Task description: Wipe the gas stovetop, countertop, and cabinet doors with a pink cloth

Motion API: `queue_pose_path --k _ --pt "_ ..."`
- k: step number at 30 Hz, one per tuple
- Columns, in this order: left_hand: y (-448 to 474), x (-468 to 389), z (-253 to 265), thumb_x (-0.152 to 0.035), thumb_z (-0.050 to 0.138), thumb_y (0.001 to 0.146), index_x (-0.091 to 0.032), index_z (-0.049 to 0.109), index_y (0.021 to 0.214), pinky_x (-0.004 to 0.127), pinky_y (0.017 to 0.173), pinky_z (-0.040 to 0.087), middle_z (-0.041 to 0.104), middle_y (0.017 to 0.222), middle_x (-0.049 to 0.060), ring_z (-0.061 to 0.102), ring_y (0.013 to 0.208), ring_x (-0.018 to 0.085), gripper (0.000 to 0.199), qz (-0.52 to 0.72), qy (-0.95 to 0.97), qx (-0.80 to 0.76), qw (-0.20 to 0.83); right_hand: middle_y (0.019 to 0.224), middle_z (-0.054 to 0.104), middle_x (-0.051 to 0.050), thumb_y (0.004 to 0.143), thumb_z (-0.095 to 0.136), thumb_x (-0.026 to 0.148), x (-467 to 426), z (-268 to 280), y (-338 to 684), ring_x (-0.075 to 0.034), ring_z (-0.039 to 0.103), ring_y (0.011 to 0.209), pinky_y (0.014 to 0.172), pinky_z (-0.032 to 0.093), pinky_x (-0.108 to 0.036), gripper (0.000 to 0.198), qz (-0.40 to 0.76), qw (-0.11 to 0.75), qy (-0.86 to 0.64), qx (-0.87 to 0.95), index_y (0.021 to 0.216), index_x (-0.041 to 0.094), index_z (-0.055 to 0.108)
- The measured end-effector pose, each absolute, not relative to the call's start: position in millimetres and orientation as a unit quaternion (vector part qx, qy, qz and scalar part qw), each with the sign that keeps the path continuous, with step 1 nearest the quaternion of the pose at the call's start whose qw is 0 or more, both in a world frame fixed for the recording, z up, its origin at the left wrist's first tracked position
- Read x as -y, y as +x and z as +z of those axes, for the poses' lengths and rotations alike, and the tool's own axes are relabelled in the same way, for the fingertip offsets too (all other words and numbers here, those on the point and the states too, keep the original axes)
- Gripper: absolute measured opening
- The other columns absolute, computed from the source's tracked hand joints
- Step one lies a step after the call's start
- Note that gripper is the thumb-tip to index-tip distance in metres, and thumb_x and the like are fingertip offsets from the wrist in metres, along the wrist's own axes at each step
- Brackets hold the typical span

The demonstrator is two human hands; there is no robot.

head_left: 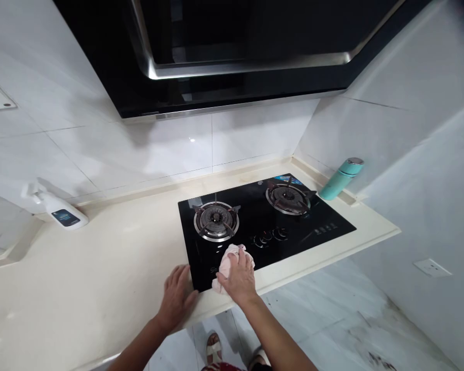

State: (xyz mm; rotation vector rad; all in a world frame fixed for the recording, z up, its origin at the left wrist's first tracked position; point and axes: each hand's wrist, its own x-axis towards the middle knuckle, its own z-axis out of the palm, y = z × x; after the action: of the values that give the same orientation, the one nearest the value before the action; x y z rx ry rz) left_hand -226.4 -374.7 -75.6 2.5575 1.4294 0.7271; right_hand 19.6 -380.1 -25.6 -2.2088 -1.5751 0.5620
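Bare forearms (280, 332) extend from the near side. The right hand (240, 277) is clasped over a bunched pale pink cloth (225, 266) at the near left of the black cooktop (249, 214). The left hand (176, 294), thumb apart from its fingers, rests on the counter (116, 257) beside it. Far left is a spray bottle (64, 212); far right, a green flask (340, 180).

The left hand (176, 297) is palm down, thumb (191, 299) stuck out. The right hand (240, 278) has fingers (242, 258) spread, maybe bent.
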Motion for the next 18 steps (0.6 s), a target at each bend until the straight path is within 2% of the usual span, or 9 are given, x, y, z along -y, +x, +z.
queue_pose_path --k 3,8,14,18 --pt "-255.8 383.9 -79.3 -0.037 0.056 0.097 -0.02 0.042 0.148 0.05 0.108 0.045 0.056 0.144 0.015 0.049 0.137 0.031 0.056 0.236 0.838 -0.492 -0.006 0.161 0.026 -0.012 0.082 0.069 0.039 370.3 -26.9 40.4 -0.036 0.033 0.14 0.118 0.028 -0.05 0.061 0.159 0.121 -0.812 0.548 0.138 0.019 0.055" --pt "-251.8 391.4 -73.3 -0.036 0.06 0.095 -0.02 0.053 0.139 0.052 0.107 0.044 0.051 0.147 0.018 0.045 0.139 0.034 0.047 0.192 0.856 -0.474 -0.072 0.159 0.03 -0.015 0.09 0.056 0.04 332.8 -22.0 75.6 -0.035 0.04 0.133 0.113 0.031 -0.046 0.051 0.109 0.09 -0.849 0.509 0.134 0.013 0.054" --pt "-250.8 389.2 -68.3 -0.036 0.06 0.094 -0.019 0.056 0.135 0.05 0.104 0.047 0.053 0.145 0.017 0.047 0.137 0.034 0.044 0.186 0.861 -0.465 -0.088 0.159 0.028 -0.016 0.087 0.057 0.033 275.4 -20.2 97.5 -0.031 0.04 0.137 0.115 0.03 -0.041 0.052 0.118 0.062 -0.82 0.557 0.135 0.014 0.052" --pt "-252.0 388.4 -66.3 -0.038 0.062 0.093 -0.021 0.058 0.134 0.048 0.102 0.048 0.054 0.145 0.015 0.048 0.136 0.033 0.045 0.174 0.863 -0.465 -0.093 0.155 0.034 -0.018 0.086 0.057 0.031 224.7 -19.2 134.7 -0.03 0.047 0.131 0.113 0.034 -0.042 0.051 0.128 0.051 -0.827 0.545 0.134 0.014 0.052"
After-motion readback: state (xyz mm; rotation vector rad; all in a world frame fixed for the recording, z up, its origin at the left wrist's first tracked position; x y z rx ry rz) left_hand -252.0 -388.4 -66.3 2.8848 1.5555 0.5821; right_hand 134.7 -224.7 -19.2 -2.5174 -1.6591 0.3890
